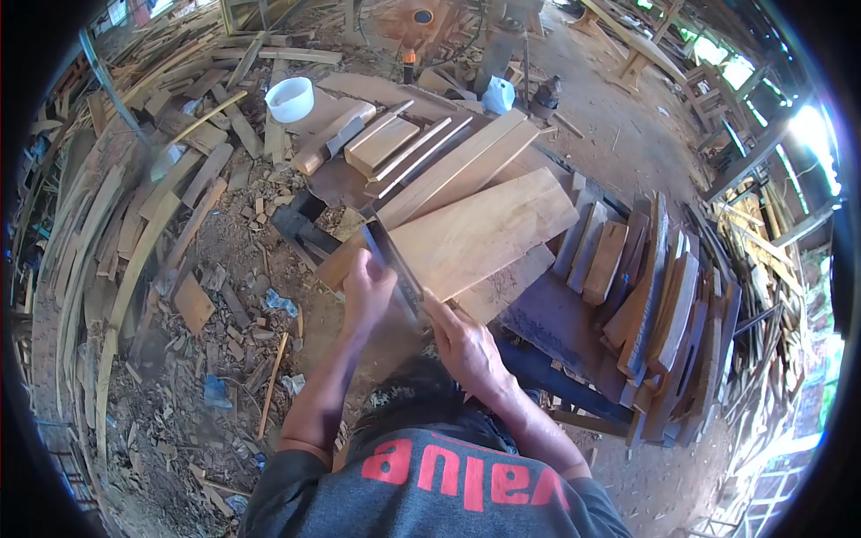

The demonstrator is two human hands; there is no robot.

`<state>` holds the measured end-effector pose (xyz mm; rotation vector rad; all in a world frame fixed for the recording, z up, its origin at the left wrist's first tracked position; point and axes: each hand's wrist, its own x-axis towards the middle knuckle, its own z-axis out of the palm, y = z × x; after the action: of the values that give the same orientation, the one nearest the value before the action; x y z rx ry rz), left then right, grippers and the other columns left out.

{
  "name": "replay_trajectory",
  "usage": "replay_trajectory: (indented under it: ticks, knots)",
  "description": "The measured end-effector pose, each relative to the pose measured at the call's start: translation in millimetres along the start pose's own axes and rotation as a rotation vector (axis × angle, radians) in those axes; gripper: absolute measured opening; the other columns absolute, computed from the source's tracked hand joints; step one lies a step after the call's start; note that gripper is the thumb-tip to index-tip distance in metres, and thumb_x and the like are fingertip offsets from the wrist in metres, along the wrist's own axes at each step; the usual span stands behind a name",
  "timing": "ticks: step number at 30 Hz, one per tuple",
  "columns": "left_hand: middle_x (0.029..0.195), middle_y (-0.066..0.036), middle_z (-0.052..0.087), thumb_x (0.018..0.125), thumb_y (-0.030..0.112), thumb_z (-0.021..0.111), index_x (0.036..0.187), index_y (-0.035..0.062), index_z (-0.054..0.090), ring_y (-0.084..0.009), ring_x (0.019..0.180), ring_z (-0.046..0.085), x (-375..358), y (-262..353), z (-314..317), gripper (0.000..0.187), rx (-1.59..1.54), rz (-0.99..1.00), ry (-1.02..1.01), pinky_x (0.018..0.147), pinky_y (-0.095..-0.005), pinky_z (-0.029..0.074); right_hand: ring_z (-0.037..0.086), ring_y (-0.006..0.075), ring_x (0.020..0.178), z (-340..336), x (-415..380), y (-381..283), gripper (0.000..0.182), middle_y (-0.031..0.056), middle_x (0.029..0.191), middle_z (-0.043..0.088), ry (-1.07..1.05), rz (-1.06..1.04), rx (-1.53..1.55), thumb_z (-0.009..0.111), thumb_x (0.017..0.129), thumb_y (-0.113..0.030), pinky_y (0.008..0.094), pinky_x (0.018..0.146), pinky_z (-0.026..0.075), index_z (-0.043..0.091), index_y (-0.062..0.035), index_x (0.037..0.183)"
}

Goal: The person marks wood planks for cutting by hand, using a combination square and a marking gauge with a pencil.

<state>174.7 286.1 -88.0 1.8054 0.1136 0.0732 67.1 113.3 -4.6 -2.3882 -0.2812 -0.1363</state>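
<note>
A wide pale wooden board (484,229) lies at a slant on the work table before me. Along its left end runs a dark, flat metal strip (388,254) that looks like a ruler or a square's blade. My left hand (369,289) is closed beside the strip, thumb and fingers pinched together near its far part. Whatever lies in that pinch is too small to make out. My right hand (465,348) grips the strip's near end against the board's near corner, its fingertips partly hidden.
Planed wooden pieces (386,143) lie behind the board. More thick blocks (606,260) stand in a row at the right of the table. A white bowl (290,99) sits at the back left. Scrap wood (134,260) covers the floor on the left.
</note>
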Motion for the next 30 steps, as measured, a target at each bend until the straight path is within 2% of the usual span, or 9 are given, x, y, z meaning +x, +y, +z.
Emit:
replay_trajectory:
  ticks: [3,6,11,15,17,21,25,28,30]
  knots:
    - [0.080,-0.011,0.064,0.086,0.013,0.067,0.092,0.0004,0.053,-0.0188,0.075,0.063,-8.7,31.0,-6.8,0.020,-0.092,-0.135,-0.059,0.069,-0.0368,0.051,0.067,0.0440,0.077,4.0,29.9,2.0,0.041,0.0236,0.089,0.067,-0.041,0.043,0.020,0.053,0.097,-0.010,0.0514,0.069,0.053,0.052,-0.0091,0.138]
    - [0.079,-0.011,0.063,0.086,0.014,0.067,0.092,0.0002,0.053,-0.0180,0.074,0.063,-8.5,29.3,-6.2,0.020,-0.063,-0.111,-0.039,0.069,-0.0363,0.051,0.067,0.0443,0.079,15.5,40.1,8.7,0.041,0.0253,0.090,0.067,0.041,-0.052,0.074,0.052,0.097,-0.012,0.0514,0.070,0.053,0.052,-0.0080,0.138]
    - [0.080,-0.011,0.064,0.087,0.014,0.067,0.091,0.0004,0.053,-0.0168,0.073,0.062,-1.6,1.7,-0.2,0.020,-0.006,-0.004,0.014,0.068,-0.0355,0.050,0.067,0.0450,0.079,6.7,-5.9,11.4,0.042,0.0255,0.087,0.067,0.091,-0.070,0.149,0.056,0.095,-0.008,0.0501,0.070,0.054,0.055,-0.0079,0.137]
    - [0.079,-0.010,0.064,0.087,0.015,0.068,0.091,0.0011,0.053,-0.0152,0.072,0.061,-3.4,6.6,1.6,0.021,-0.003,0.000,0.001,0.067,-0.0349,0.050,0.067,0.0449,0.079,-6.9,3.4,1.7,0.043,0.0263,0.087,0.067,0.026,0.020,0.140,0.056,0.095,-0.006,0.0496,0.072,0.053,0.055,-0.0079,0.138]
    - [0.078,-0.008,0.064,0.089,0.015,0.067,0.092,0.0018,0.052,-0.0144,0.070,0.061,-7.1,18.1,-3.0,0.020,-0.108,-0.042,-0.035,0.064,-0.0334,0.050,0.067,0.0451,0.081,-0.5,26.4,5.0,0.043,0.0270,0.089,0.067,0.014,0.028,0.135,0.056,0.095,-0.006,0.0496,0.073,0.053,0.054,-0.0073,0.138]
    - [0.079,-0.008,0.064,0.090,0.016,0.066,0.092,0.0024,0.052,-0.0141,0.069,0.061,-10.4,31.8,-7.5,0.019,-0.057,-0.112,-0.067,0.063,-0.0320,0.050,0.068,0.0451,0.087,10.4,41.8,7.4,0.042,0.0282,0.096,0.068,0.022,-0.017,0.165,0.055,0.094,-0.005,0.0489,0.075,0.054,0.054,-0.0048,0.137]
    - [0.077,-0.010,0.062,0.087,0.014,0.067,0.091,0.0018,0.051,-0.0166,0.071,0.060,-3.8,7.7,0.3,0.020,-0.008,-0.017,0.025,0.067,-0.0357,0.049,0.068,0.0447,0.090,1.6,8.8,3.9,0.041,0.0289,0.097,0.068,-0.029,0.072,0.218,0.055,0.095,-0.004,0.0479,0.077,0.055,0.055,-0.0034,0.136]
    - [0.077,-0.011,0.061,0.086,0.013,0.068,0.092,0.0015,0.051,-0.0181,0.071,0.060,-6.0,7.8,-0.1,0.022,-0.023,0.012,0.021,0.068,-0.0368,0.049,0.068,0.0442,0.081,3.5,-5.0,10.5,0.040,0.0280,0.085,0.067,0.126,-0.075,0.238,0.056,0.096,-0.004,0.0404,0.073,0.055,0.055,-0.0034,0.135]
    - [0.077,-0.010,0.062,0.087,0.013,0.068,0.092,0.0018,0.051,-0.0179,0.071,0.061,-4.6,7.9,-0.5,0.021,0.038,0.013,0.021,0.066,-0.0357,0.050,0.068,0.0448,0.083,-8.5,3.0,5.1,0.040,0.0291,0.090,0.067,0.038,0.022,0.224,0.056,0.095,-0.004,0.0444,0.073,0.055,0.055,-0.0042,0.135]
